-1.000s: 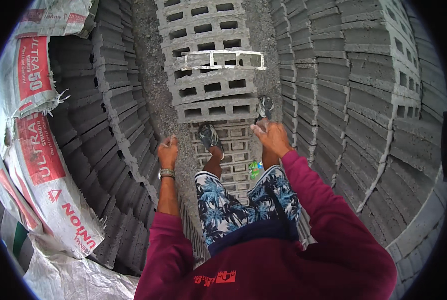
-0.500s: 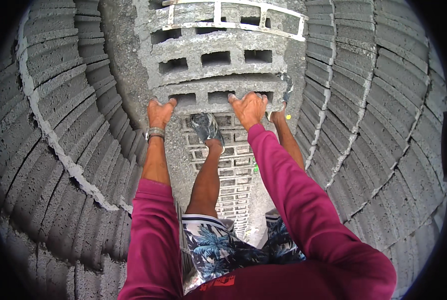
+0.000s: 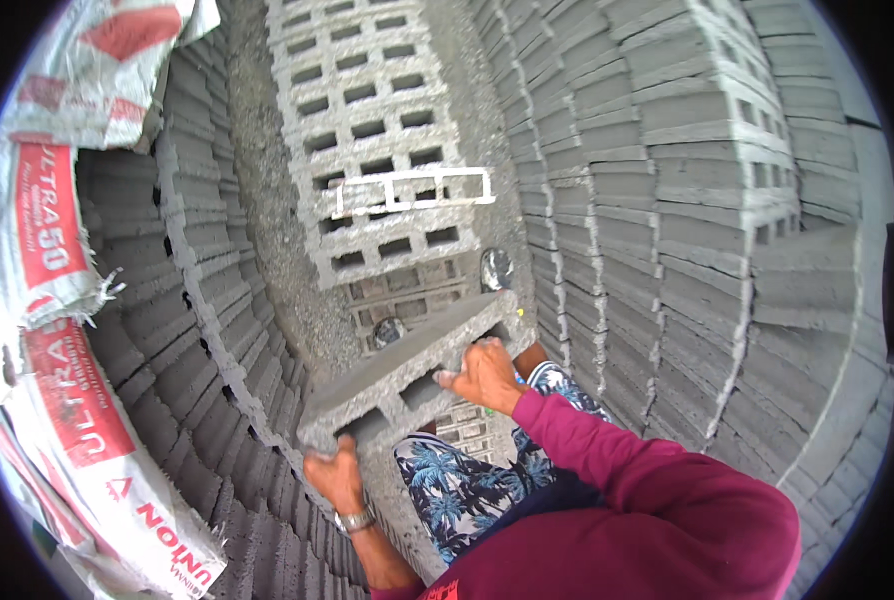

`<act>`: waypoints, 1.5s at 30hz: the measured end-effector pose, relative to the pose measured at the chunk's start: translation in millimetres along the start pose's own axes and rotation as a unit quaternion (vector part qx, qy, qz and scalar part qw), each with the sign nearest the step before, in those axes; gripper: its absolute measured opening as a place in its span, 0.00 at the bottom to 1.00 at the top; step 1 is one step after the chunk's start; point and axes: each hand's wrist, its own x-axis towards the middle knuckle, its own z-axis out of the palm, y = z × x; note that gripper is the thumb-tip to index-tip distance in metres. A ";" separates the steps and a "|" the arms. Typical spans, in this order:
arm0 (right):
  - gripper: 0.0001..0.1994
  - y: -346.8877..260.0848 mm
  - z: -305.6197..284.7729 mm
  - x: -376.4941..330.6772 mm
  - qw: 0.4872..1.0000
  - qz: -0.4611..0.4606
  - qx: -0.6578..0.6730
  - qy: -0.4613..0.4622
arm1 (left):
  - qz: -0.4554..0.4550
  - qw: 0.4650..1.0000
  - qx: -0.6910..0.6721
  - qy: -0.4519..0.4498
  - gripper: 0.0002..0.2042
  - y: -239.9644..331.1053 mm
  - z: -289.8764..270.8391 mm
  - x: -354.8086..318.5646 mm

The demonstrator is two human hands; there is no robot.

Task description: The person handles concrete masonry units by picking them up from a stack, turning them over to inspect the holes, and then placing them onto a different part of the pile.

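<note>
- Head view: a grey block (image 3: 407, 365) is being held at both ends.
- Its long side is slanting from the left hand (image 3: 335, 478) up to the right hand (image 3: 487, 375).
- Both hands are being kept gripped on it.

— How was the light?

— Bright, even daylight from above; the block stacks (image 3: 667, 200) looked pale and evenly lit, with soft dark shadow only in the hollow cells and gaps.

— Any glare?

— The white sacks (image 3: 47, 250) at the left were slightly washed out.

— Sharpness?

— Crisp in the centre. Straight courses bowed strongly toward the rim, and a black vignette ringed the corners.
</note>
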 end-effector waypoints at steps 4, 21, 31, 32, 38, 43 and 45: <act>0.26 -64.9 -112.8 -64.5 0.993 -0.105 -0.036 0.045 | 0.025 0.989 -0.138 0.051 0.15 51.6 -95.5 -79.3; 0.26 66.3 -604.7 -177.0 0.922 -0.109 -0.133 0.347 | 0.361 0.889 -0.272 -0.077 0.30 459.1 -56.8 -276.1; 0.28 237.5 -635.9 -206.3 0.928 0.074 -0.067 0.360 | 0.406 0.885 -0.149 -0.171 0.33 546.1 60.2 -333.2; 0.28 248.3 -630.8 -210.6 0.922 0.072 -0.081 0.372 | 0.404 0.884 -0.136 -0.192 0.33 546.0 58.3 -339.6; 0.31 260.2 -616.7 -236.9 0.934 0.113 -0.037 0.336 | 0.402 0.877 -0.102 -0.243 0.34 540.0 49.0 -365.2; 0.30 275.7 -623.5 -227.6 0.939 0.115 -0.025 0.322 | 0.425 0.864 -0.072 -0.260 0.36 546.7 51.0 -368.3; 0.30 280.9 -626.8 -232.8 0.940 0.119 -0.028 0.318 | 0.443 0.855 -0.070 -0.260 0.36 545.9 55.1 -368.8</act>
